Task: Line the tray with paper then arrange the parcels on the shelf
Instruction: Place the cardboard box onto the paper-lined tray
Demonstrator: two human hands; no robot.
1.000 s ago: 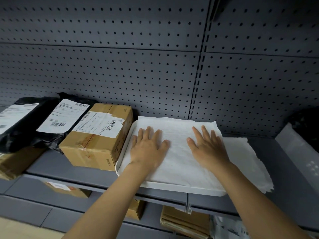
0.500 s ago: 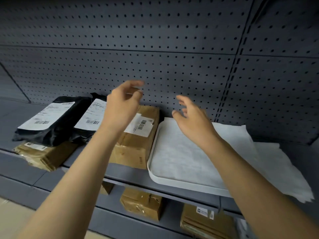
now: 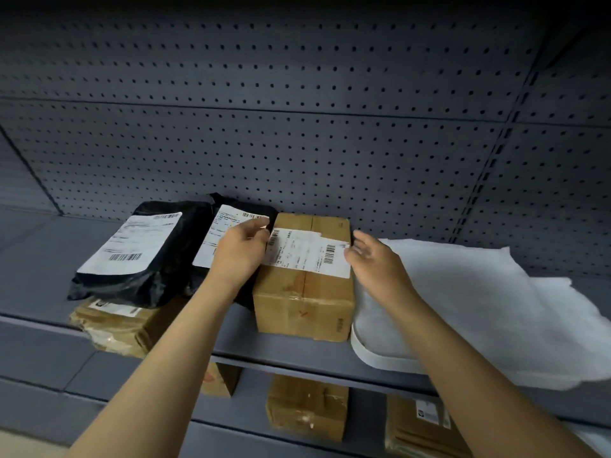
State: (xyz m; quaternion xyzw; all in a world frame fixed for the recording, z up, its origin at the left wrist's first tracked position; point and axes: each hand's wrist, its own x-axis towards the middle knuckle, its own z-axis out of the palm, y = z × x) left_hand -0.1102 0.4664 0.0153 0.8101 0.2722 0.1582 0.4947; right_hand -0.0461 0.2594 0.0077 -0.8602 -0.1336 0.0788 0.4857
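Note:
A brown cardboard box (image 3: 304,302) with a white barcode label stands on the grey shelf (image 3: 291,353). My left hand (image 3: 241,249) is at its upper left edge with the fingers curled against it. My right hand (image 3: 377,262) is at its upper right corner, fingers apart. The box rests flat on the shelf. To its right lies the white tray (image 3: 380,360), lined with white paper (image 3: 463,292) that hangs over the tray's right side. Left of the box lie two black mailer bags (image 3: 132,279) (image 3: 231,223), the nearer one partly under my left hand.
A taped brown parcel (image 3: 115,328) lies under the left black bag at the shelf's front edge. More cardboard boxes (image 3: 307,408) (image 3: 420,424) sit on the lower shelf. A grey pegboard wall (image 3: 297,143) closes the back.
Both hands lifted off the paper in the tray, swung left and came down onto the two sides of the cardboard box. My view shifted left with them.

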